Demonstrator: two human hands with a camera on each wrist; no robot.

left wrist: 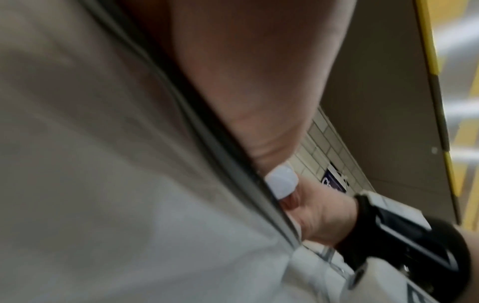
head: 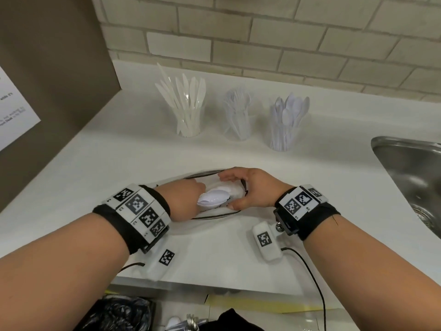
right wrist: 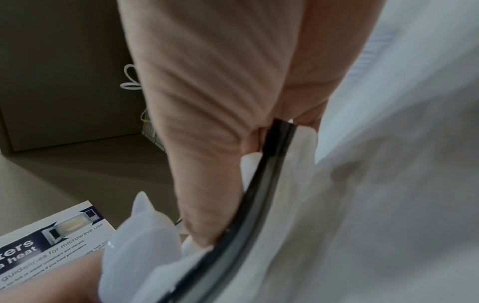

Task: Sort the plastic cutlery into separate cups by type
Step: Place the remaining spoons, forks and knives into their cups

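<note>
Three clear cups stand at the back of the white counter: knives [head: 188, 108] on the left, forks [head: 238, 115] in the middle, spoons [head: 286, 123] on the right. A see-through pouch with a black zip rim [head: 214, 215] lies near the front edge. My left hand [head: 188, 199] reaches into its mouth and grips a bunch of white spoons [head: 213, 198]; its fingertips are hidden. My right hand [head: 243, 189] pinches the pouch rim and holds it open. The right wrist view shows my fingers [right wrist: 207, 143] on the zip rim [right wrist: 259, 194] and the spoon bowls [right wrist: 140, 246].
A steel sink [head: 405, 168] is set into the counter at the right. A brown panel with a paper notice [head: 14, 111] rises at the left, and a tiled wall closes the back. Below the counter's front edge lies a black bag [head: 119, 314].
</note>
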